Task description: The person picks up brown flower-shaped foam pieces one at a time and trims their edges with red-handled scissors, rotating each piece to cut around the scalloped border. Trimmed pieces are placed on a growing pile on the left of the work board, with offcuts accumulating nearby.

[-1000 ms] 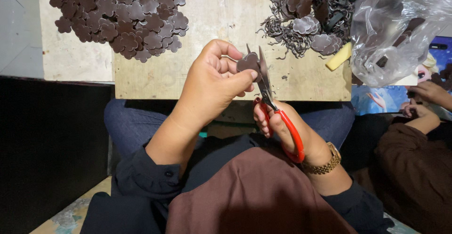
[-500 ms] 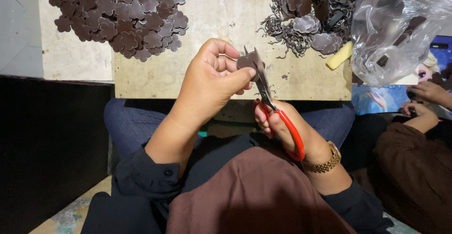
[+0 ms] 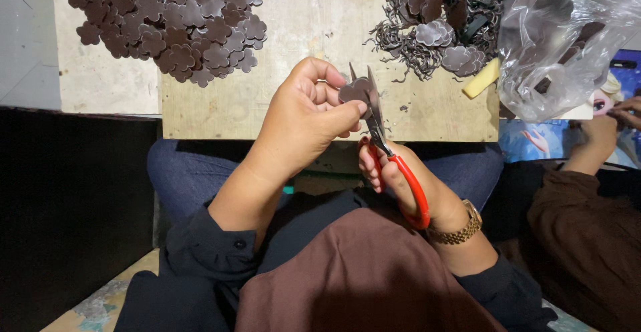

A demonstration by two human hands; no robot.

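Scissors [image 3: 384, 141] with red handles sit clamped in our right hand [image 3: 400, 178], blades parted around a dark flower-shaped piece [image 3: 354, 91] that our left hand [image 3: 304, 118] pinches tight above the bench's [image 3: 300, 11] near edge, with brown cut pieces [image 3: 170, 21] heaped at its far left corner.

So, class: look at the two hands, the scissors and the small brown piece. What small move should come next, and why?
Probably a slight turn of the brown piece by the left hand, followed by another snip. The right hand holds the red-handled scissors with blades at the piece's edge, and the cut flower shapes on the board have lobed outlines, so the cut likely has to curve.
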